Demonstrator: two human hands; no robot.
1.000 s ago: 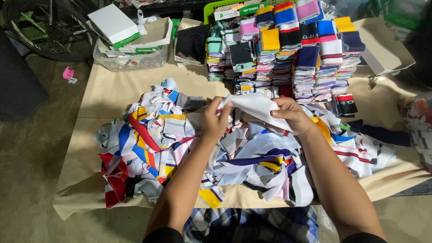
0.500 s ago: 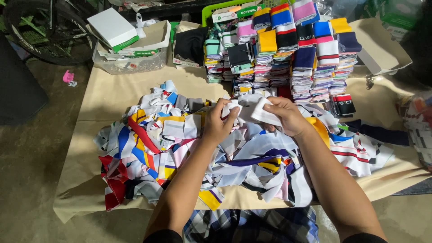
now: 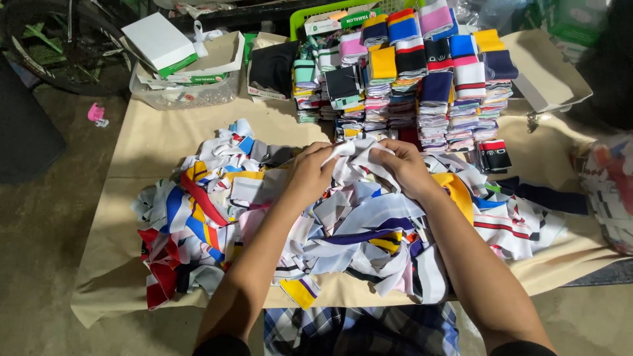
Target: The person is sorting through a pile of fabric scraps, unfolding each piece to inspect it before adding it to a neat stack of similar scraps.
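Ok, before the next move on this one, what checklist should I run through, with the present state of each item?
1. Both hands on one piece: left hand and right hand pinch the white fabric piece: ok.
2. Piece lifted free of the loose pile: cannot tell.
3. Folded stacks upright: ok.
4. Bare cloth-covered table left of the pile: ok.
5. Pile within the table edge: not ok, pieces overhang the near edge.

Both arms are bare from the wrists up, with the left hand (image 3: 310, 173) and right hand (image 3: 403, 168) ungloved, dark sleeve edges near the elbows, and blue-white plaid cloth (image 3: 359, 329) below.
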